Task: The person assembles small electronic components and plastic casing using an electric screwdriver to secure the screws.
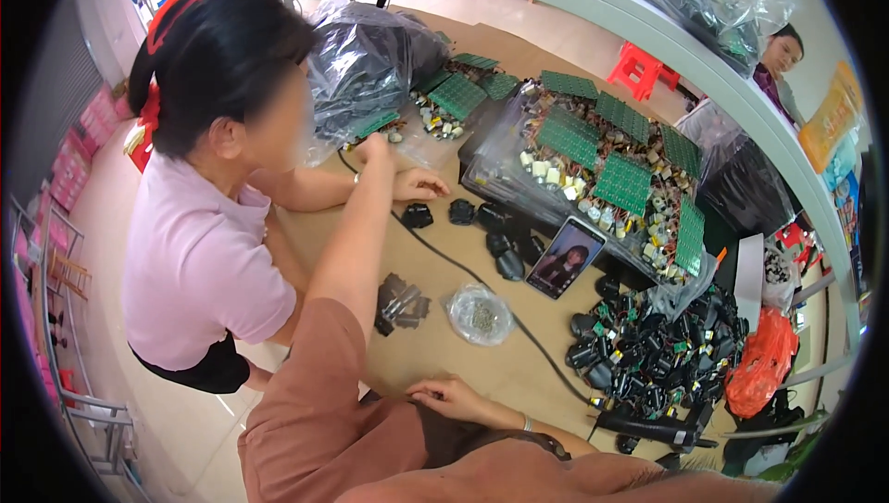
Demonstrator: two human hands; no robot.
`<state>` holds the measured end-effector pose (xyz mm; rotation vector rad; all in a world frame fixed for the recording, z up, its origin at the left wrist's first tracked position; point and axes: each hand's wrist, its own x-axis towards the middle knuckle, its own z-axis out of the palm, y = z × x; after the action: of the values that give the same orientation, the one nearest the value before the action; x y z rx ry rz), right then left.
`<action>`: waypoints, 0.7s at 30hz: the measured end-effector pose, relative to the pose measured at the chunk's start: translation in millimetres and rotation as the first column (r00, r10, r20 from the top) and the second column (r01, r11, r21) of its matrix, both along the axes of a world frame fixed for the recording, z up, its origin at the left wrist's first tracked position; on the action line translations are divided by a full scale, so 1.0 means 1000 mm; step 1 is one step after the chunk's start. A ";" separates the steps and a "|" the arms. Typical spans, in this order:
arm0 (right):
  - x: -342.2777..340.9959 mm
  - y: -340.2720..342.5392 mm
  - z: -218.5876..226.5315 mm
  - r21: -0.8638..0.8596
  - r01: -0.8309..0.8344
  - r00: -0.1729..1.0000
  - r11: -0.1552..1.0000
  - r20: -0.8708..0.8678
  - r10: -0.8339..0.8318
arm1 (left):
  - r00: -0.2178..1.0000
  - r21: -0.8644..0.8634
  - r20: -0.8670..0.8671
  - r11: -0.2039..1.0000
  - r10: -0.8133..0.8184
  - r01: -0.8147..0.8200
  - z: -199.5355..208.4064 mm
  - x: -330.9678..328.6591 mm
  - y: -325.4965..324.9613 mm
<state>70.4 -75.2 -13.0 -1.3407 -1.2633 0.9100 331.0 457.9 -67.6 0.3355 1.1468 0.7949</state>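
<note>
My left arm, in a brown sleeve, stretches far across the table. My left hand [374, 147] is at the near edge of a green circuit board [374, 124], beside a large clear bag of dark parts [356, 63]. Its fingers are hidden behind the hand, so its grip does not show. Near the table's front edge rests my right hand [452, 399], fingers loosely stretched and nothing in them. Beyond it lie an open plastic bag of small metal pieces [482, 314] and several dark plastic parts [400, 305].
A co-worker's hand [421, 185] lies beside my left forearm. Circuit boards [622, 182] with wired components top a plastic-lined box. A phone [567, 257] leans against it. Black housings [657, 345] are heaped at right, near a black corded tool [648, 429]. A shelf edge [593, 7] crosses above.
</note>
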 end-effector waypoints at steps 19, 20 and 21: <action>0.068 0.017 0.054 -0.224 0.337 0.932 0.914 -0.054 -0.357 | 0.915 0.298 0.375 0.954 -0.150 0.034 0.063 -0.002 -0.175; 0.082 0.037 0.068 -0.007 0.496 0.867 0.868 0.066 -0.495 | 0.894 0.253 0.420 0.966 -0.154 0.048 0.063 -0.007 -0.180; 0.110 0.058 0.078 -0.051 0.518 0.846 0.854 -0.113 -0.520 | 0.891 0.249 0.424 0.967 -0.163 0.059 0.064 -0.008 -0.188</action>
<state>180.3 -17.4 65.0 -1.5143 -0.7321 0.6052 323.3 269.6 -3.6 0.3858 0.6026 0.8509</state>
